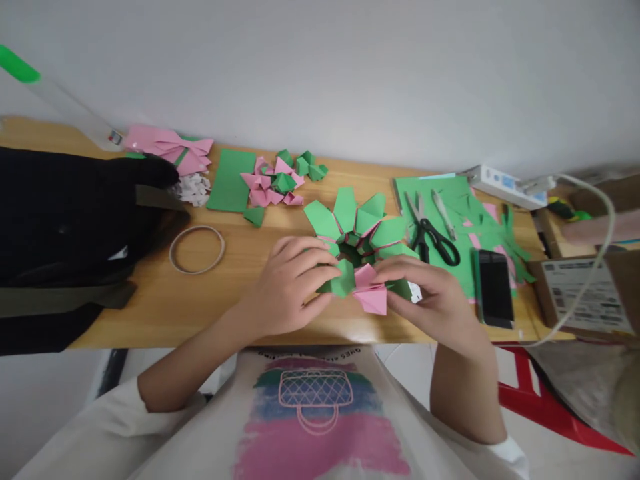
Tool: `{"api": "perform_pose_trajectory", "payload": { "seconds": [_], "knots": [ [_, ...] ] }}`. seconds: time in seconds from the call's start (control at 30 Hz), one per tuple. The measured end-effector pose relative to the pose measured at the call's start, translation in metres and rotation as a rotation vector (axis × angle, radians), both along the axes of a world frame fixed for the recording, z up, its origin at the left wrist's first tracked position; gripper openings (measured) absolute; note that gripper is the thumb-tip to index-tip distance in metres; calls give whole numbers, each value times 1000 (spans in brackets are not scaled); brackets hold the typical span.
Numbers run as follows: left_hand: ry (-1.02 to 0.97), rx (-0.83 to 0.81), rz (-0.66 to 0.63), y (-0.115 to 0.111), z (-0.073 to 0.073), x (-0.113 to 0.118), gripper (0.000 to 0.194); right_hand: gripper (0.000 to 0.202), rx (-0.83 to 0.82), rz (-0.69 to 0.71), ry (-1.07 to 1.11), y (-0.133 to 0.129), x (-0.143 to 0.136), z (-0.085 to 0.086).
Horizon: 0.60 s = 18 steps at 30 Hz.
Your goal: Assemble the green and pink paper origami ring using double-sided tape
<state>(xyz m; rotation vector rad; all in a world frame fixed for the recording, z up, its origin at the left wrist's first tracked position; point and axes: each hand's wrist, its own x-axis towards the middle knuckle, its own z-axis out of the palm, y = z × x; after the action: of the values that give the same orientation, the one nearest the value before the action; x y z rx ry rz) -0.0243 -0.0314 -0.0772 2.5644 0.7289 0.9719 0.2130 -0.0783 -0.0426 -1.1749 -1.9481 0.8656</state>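
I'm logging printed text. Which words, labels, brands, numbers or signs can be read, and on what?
"QUES", apparently, upside down on the shirt; the rest is blurred.
Carton label: too small and blurred to read.
Label on the green-capped tube: too small to read.
White printed patch by the right hand: too blurred.

The ring is of matt, smooth, crisply creased paper. From it, at 10 o'clock, crumpled scraps look rough and papery; at 9 o'clock, a hoop is smooth and matt, with a dull cloth bag beyond. At 3 o'clock, the scissors pair metal blades with smooth black handles; farther out, toward 4 o'clock, the phone looks glossy. At 2 o'clock, the power strip is smooth white plastic. The wall at 12 o'clock is matt, the shirt at 6 o'clock cloth, and the table grained wood with a low sheen.
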Motion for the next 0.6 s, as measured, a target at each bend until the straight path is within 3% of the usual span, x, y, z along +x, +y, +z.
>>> {"api": "perform_pose_trajectory", "payload": {
  "seconds": [0.1, 0.37, 0.6],
  "knots": [
    [-17, -41, 5, 2, 4, 5, 4, 21, 82, -16, -31, -7, -3, 0],
    [30, -200, -43, 17, 16, 12, 11, 12, 227, -93, -116, -18, -14, -7],
    [29, -308, 1, 21, 12, 17, 11, 9, 235, -143, -140, -23, -18, -10]
  ]
}}
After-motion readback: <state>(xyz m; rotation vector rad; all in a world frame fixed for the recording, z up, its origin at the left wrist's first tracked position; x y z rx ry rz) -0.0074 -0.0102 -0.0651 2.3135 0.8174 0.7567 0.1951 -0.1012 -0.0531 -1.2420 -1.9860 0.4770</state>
